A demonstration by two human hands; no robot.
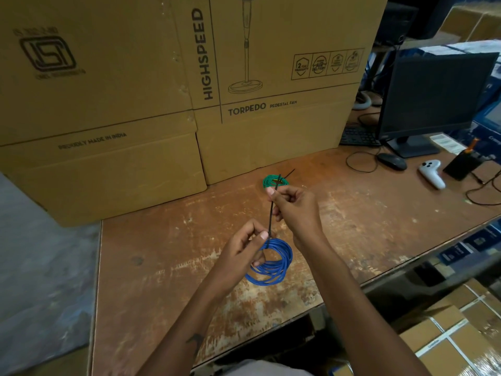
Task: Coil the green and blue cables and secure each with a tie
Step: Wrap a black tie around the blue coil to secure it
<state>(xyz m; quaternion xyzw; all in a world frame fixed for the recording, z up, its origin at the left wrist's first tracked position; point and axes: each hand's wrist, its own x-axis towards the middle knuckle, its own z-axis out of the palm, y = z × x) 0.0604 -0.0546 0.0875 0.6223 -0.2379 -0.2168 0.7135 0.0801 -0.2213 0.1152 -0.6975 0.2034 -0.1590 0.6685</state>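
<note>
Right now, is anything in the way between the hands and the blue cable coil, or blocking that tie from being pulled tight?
Nothing visible. The left hand already holds the blue cable coil at its top, and the right hand pinches the black tie rising from it. The green coil lies farther back on the table, apart.

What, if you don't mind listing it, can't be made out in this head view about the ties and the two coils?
- Whether the black tie is locked around the blue coil: the left hand covers its head.
- The near edge of the green coil: the right hand overlaps it.
- Whether the green coil's tie is cinched: too small.
- The small print on the cardboard box: blurred.
</note>
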